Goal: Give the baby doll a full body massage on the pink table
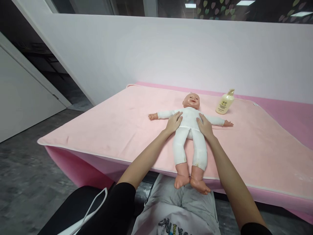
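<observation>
A baby doll (189,118) lies face up on a pale pink blanket (110,125), its arms stretched out to both sides. It has a white cloth body, and its bare feet hang past the table's front edge. My left hand (174,122) clasps the side of the doll's torso at picture left, with its fingertips on the white cloth. On the opposite side of the torso, my right hand (204,125) holds it in the same way. Parts of the fingers under the doll's sides are hidden.
A yellowish pump bottle (223,103) stands on the blanket beyond the doll's arm at picture right. Behind the table rises a white wall (156,52) with a window above. A pink cloth (293,117) shows under the blanket. A white cable (97,209) lies near my left sleeve.
</observation>
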The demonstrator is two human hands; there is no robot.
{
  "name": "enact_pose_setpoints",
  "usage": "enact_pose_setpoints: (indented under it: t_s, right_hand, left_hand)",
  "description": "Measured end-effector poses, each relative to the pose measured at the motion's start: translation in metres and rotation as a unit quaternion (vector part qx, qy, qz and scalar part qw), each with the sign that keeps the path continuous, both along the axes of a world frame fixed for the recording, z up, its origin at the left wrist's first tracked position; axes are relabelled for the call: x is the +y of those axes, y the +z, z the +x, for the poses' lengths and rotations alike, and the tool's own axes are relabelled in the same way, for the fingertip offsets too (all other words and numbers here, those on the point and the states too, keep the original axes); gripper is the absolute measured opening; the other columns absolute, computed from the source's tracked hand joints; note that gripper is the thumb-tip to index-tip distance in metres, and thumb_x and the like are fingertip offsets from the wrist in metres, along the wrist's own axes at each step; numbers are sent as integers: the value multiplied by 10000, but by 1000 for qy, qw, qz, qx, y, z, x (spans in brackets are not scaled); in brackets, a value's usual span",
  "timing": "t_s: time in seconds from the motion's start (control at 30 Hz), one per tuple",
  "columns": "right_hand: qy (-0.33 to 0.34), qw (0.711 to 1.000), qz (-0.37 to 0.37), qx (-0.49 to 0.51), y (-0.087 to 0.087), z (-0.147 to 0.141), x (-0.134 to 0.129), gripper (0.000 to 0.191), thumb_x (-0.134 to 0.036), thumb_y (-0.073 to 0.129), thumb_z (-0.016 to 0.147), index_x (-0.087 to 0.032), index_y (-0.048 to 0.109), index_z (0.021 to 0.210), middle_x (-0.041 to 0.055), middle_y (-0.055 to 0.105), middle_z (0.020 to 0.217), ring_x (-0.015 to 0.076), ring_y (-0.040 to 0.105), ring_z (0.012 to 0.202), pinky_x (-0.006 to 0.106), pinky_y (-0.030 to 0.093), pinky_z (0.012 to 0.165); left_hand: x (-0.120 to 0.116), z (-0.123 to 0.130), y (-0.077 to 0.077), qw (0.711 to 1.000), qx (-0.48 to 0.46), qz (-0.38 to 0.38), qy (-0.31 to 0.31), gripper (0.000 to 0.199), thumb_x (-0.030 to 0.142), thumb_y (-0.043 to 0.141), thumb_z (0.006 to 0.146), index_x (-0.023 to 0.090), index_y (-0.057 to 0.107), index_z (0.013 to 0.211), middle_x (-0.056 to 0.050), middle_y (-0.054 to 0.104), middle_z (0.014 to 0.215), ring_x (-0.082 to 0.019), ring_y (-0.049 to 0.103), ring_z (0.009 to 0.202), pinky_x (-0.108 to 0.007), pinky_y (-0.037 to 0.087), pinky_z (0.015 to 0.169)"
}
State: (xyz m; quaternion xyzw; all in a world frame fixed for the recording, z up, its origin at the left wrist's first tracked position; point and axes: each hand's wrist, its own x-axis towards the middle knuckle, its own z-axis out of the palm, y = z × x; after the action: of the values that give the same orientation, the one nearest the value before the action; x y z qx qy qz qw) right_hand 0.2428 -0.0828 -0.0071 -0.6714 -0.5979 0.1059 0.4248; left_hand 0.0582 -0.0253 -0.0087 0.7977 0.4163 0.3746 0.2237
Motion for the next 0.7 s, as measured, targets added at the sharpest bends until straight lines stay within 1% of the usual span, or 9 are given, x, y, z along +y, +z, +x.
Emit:
enact_pose_setpoints:
  t_s: [0.13, 0.27, 0.33, 0.47, 0.6, 0.7]
  right_hand:
    - [6, 1000, 4, -4, -1, 2, 0, 550, -437, 365, 856, -110, 467, 1287, 114, 451, 1349, 242, 391, 1270, 425, 283, 1077]
    - [5, 1000, 5, 1, -2, 2, 1, 551, -447, 366, 854, -122, 471, 1286, 106, 450, 1352, 241, 388, 1272, 430, 277, 1081]
    - [5, 1000, 6, 4, -1, 1, 1, 551, -449, 369, 851, -126, 474, 1285, 101, 451, 1351, 240, 385, 1274, 426, 276, 1083]
    - [-1, 1000, -5, 6, 0, 1, 0, 561, -427, 371, 848, -91, 470, 1286, 117, 445, 1354, 240, 376, 1282, 404, 273, 1087]
    - [-3, 1000, -5, 11, 1, 0, 0, 549, -435, 377, 847, -116, 473, 1284, 103, 448, 1354, 233, 371, 1287, 412, 264, 1091]
    - [-3, 1000, -7, 7, 2, -1, -1, 554, -431, 371, 852, -103, 468, 1288, 112, 443, 1356, 230, 367, 1289, 404, 258, 1095]
  left_hand:
    - [2, 0, -3, 1000, -2, 5, 0, 400, 292, 366, 902, 163, 524, 1246, -72, 500, 1332, -198, 414, 1270, -369, 292, 1086]
    - [1, 0, -1, 1000, 0, 3, 2, 398, 289, 366, 901, 168, 524, 1245, -65, 498, 1334, -197, 415, 1269, -368, 291, 1087]
    - [1, 0, 0, 1000, 2, 5, 1, 403, 282, 361, 902, 150, 523, 1246, -79, 502, 1330, -199, 413, 1271, -367, 291, 1087]
    - [0, 0, 1, 1000, 3, 10, -4, 417, 271, 360, 902, 92, 525, 1240, -123, 501, 1323, -209, 410, 1273, -358, 288, 1087]
    - [0, 1, 1, 1000, 6, 7, -1, 406, 281, 355, 905, 129, 524, 1242, -96, 505, 1324, -198, 409, 1274, -365, 292, 1086]
    - [-1, 1, 2, 1000, 11, 2, 1, 397, 287, 353, 908, 163, 523, 1244, -66, 500, 1332, -187, 401, 1280, -362, 288, 1089]
